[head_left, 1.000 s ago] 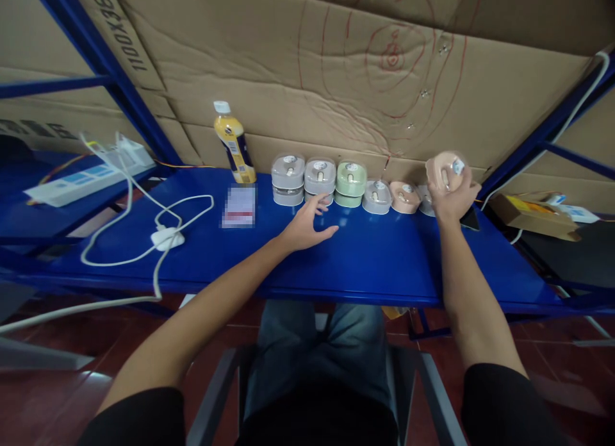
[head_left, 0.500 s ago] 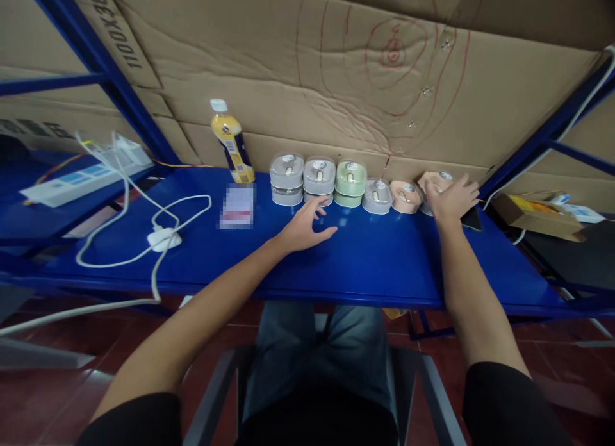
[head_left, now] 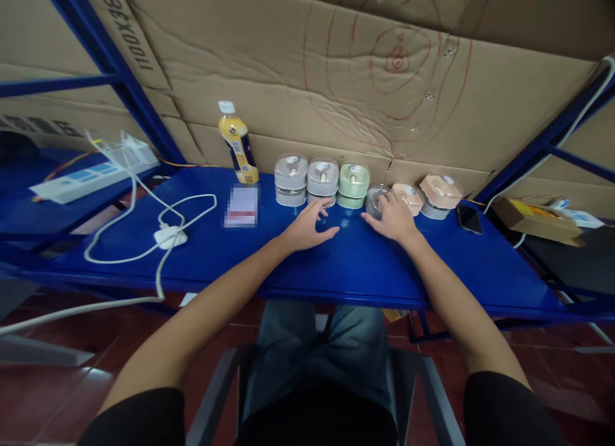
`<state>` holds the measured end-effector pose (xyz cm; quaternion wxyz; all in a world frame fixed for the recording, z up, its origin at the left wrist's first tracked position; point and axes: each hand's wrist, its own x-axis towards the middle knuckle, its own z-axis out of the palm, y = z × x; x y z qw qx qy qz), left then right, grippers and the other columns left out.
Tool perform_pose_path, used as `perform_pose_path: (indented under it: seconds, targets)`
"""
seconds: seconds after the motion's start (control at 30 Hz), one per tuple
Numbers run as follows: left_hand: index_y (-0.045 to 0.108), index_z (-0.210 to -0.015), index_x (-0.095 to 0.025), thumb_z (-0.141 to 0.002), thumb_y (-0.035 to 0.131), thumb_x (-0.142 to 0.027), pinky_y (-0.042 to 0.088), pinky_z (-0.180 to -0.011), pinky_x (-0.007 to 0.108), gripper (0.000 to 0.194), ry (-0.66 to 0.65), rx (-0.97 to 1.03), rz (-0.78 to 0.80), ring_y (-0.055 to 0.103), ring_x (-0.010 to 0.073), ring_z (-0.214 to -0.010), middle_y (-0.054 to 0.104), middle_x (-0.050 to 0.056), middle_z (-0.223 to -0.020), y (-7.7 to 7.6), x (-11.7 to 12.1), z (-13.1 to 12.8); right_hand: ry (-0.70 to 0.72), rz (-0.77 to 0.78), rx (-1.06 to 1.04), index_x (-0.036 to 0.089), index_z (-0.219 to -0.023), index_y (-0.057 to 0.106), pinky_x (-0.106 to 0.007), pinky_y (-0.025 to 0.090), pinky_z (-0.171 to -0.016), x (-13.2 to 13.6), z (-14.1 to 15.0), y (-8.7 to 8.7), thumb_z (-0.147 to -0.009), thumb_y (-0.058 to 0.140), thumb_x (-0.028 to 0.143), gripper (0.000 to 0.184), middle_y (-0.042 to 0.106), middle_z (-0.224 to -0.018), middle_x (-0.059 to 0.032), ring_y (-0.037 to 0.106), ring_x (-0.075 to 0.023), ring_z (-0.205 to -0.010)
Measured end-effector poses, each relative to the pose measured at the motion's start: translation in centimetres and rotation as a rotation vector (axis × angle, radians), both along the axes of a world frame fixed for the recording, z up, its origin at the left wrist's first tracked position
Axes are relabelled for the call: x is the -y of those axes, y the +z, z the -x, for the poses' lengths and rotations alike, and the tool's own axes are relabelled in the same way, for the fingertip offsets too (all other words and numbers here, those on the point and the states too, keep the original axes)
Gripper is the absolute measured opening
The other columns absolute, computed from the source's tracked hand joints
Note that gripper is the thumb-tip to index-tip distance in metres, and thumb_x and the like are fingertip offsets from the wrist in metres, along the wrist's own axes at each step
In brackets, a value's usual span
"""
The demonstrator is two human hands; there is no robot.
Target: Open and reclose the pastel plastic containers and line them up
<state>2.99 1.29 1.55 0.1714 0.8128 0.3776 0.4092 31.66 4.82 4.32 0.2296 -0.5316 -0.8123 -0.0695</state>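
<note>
My left hand (head_left: 310,227) hovers with thumb and fingers apart, holding nothing, in front of the stacked grey lidded boxes (head_left: 323,177). My right hand (head_left: 394,218) reaches over a single grey box (head_left: 373,202), fingers on or just above its lid and thumb at its front; part of the box is hidden. Left of that box stands a stack of green boxes (head_left: 353,180). To its right are a low peach box (head_left: 407,196) and a peach box (head_left: 441,188) stacked on a grey box (head_left: 434,210). Another grey stack (head_left: 291,175) ends the row at left.
A yellow drink bottle (head_left: 239,148) stands at the back left, behind a blurred card (head_left: 241,206). A white adapter (head_left: 170,237) with looped cable lies at left, near a power strip (head_left: 96,177). A phone (head_left: 469,219) lies at right. Cardboard (head_left: 288,81) walls the back.
My right hand has moved left from the peach-topped stack to the single grey box, uncovering that stack and the phone. My left hand stays about where it was.
</note>
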Motion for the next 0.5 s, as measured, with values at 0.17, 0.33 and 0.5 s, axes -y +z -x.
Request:
perform_pose_path:
  seconds: [0.17, 0.33, 0.5]
  targets:
    - [0.046, -0.147, -0.022, -0.087, 0.074, -0.044, 0.059, -0.093, 0.045, 0.07, -0.018, -0.001, -0.005, 0.068, 0.0276, -0.11, 0.062, 0.015, -0.136, 0.1, 0.1, 0.0, -0.271, -0.028, -0.125, 0.011, -0.124, 0.067, -0.075, 0.043, -0.106, 1.4, 0.2, 0.8, -0.089, 0.058, 0.073, 0.072, 0.066, -0.128, -0.0305, 0.056, -0.0547, -0.128]
    - [0.046, -0.148, -0.02, -0.081, 0.081, -0.047, 0.059, -0.095, 0.047, 0.08, -0.054, 0.003, 0.01, 0.067, 0.0289, -0.113, 0.059, 0.017, -0.14, 0.1, 0.0, 0.0, -0.269, 0.143, -0.123, 0.017, -0.122, 0.069, -0.067, 0.057, -0.091, 1.5, -0.4, 0.6, -0.084, 0.068, 0.069, 0.065, 0.073, -0.115, -0.0254, 0.07, -0.049, -0.11]
    - [0.039, -0.155, -0.023, -0.064, 0.095, -0.056, 0.054, -0.108, 0.056, 0.111, -0.144, 0.027, 0.074, 0.061, 0.0371, -0.131, 0.055, 0.02, -0.149, -0.5, -0.5, 0.0, 0.257, 0.228, -0.095, 0.02, -0.147, 0.056, -0.061, 0.053, -0.11, 3.3, 0.3, 1.7, -0.086, 0.071, 0.065, 0.077, 0.064, -0.144, -0.0193, 0.063, -0.042, -0.131]
